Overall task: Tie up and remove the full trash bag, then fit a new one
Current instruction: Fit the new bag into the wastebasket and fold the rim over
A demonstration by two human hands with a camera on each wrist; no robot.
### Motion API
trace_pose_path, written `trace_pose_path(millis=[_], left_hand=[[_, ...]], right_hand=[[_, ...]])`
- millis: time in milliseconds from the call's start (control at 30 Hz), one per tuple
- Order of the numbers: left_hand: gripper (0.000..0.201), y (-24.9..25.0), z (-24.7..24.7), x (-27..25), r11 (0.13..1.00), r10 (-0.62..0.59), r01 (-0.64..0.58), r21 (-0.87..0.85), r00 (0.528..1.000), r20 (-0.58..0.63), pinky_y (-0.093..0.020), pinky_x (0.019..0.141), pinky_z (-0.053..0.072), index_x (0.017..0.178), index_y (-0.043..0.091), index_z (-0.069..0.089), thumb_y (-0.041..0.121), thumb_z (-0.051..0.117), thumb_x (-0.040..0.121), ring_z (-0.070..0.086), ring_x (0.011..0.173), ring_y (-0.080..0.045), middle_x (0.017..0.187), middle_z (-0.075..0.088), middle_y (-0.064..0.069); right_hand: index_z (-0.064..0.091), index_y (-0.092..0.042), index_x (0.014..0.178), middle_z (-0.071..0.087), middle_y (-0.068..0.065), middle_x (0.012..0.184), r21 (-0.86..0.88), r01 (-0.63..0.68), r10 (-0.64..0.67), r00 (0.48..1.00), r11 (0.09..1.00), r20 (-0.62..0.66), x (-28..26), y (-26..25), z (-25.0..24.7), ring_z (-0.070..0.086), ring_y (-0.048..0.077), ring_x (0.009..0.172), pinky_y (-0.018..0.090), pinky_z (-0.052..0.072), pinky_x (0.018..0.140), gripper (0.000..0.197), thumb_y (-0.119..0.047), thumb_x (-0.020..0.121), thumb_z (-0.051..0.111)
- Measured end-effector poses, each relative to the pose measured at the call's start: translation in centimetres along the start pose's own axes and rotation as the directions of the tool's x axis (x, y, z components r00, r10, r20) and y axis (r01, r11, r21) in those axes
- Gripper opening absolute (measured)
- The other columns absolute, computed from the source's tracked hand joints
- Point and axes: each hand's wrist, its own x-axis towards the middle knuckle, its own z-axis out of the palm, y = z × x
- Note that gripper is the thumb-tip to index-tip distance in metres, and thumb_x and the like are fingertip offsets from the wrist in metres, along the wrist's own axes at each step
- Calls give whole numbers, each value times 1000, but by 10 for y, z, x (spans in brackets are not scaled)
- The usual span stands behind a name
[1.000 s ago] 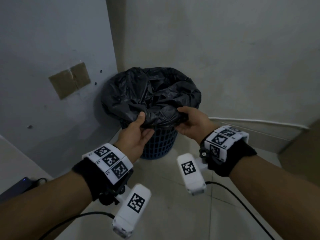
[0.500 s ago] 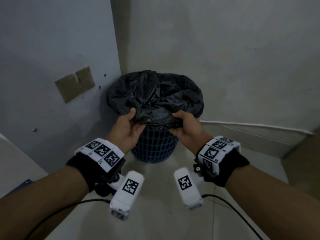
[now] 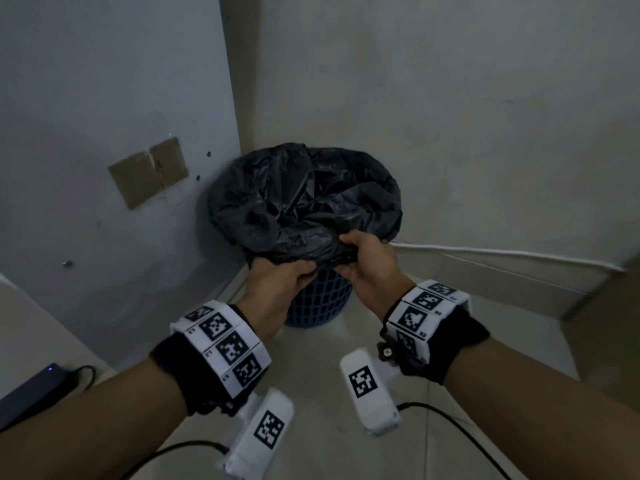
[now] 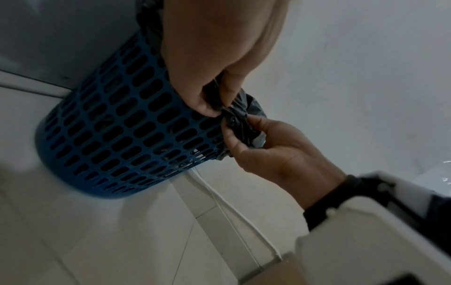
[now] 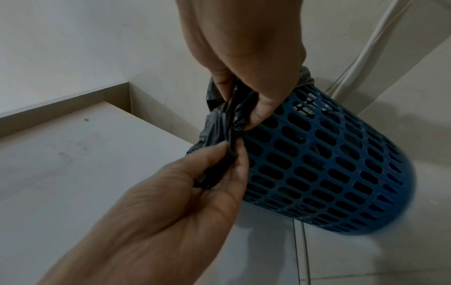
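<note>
Blue perforated bin (image 3: 320, 299) stands on tiled floor (image 3: 311, 393) in wall corner. Black trash bag (image 3: 304, 202) lines bin, edge folded over rim. Left hand (image 3: 277, 289) pinches gathered bag edge at near rim, thumb and fingers curled round plastic. Right hand (image 3: 369, 261) grips same bunched edge just beside left, fingers nearly touching. White cable (image 3: 502, 252) runs along wall base behind bin. Cardboard patch (image 3: 149, 171) on left panel.

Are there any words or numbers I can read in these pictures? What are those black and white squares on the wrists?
No readable words or numbers anywhere.
Wrist bands: black-and-white square code patterns, not letters; tiny marks beside them are too small to read.
Wrist cameras: one code square each, no text.
Black trash bag and blue bin: no labels.
</note>
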Motion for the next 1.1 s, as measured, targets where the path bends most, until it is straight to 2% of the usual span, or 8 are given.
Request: trace_pose_path(millis=[200,433,600,700,800,900,1000,1100], left_hand=[[36,-5,0,4,995,101,-99,23,983,-155,-19,61,58,124,-4,56,-8,59,88,64,81,-16,106,65,-14],[16,-1,6,7,973,-221,209,-98,966,-135,-29,49,57,109,2,57,11,50,98,62,73,-20,82,60,-7],[16,8,7,6,937,-274,242,-252,956,-100,-27,78,53,104,0,58,3,44,98,56,76,-16,90,59,-9],[18,23,8,2,890,-322,294,-348,946,-25,-31,91,48,95,2,57,18,49,93,56,86,-20,96,58,-11],[22,33,11,6,886,-369,338,-317,929,-39,-29,93,45,88,8,56,29,57,94,54,81,-17,91,56,-8],[19,36,16,12,898,-378,345,-271,923,-75,-30,92,44,81,8,51,16,50,99,54,84,-18,90,55,-8],[14,36,19,19,914,-354,319,-250,929,-111,-36,89,45,89,1,52,10,46,100,53,106,-25,84,54,-11],[12,36,18,25,942,-301,269,-201,941,-152,-36,89,49,92,3,52,12,48,99,57,93,-23,84,54,-10]], right_hand=[[45,-7,133,63,16,121,10,30,-30,1000,1000,-2,-4,11,3,66,33,102,39,61,65,51,2,84,58],[33,-14,120,51,16,123,21,33,-32,997,999,-65,-13,15,13,62,32,105,34,59,60,47,1,84,60],[34,-16,118,54,16,125,-74,41,-49,992,996,-117,-11,15,9,63,31,104,30,58,56,48,-5,83,64],[40,-12,124,61,12,115,-205,47,-80,985,978,-153,-6,18,7,65,26,98,22,50,47,51,-17,80,67],[46,-7,127,64,12,105,-261,34,-79,984,965,-160,-6,26,14,61,22,80,22,43,43,63,-27,72,68],[46,-5,133,63,13,95,-297,12,-58,987,955,-147,-11,26,20,57,18,64,22,41,43,74,-30,67,67],[49,-4,127,56,7,81,-305,-28,-5,994,952,-106,-14,19,18,51,11,51,18,41,40,51,-21,82,65],[54,-7,97,52,5,72,-274,-99,101,995,957,-7,-20,4,11,48,13,55,25,44,51,12,-13,88,61]])
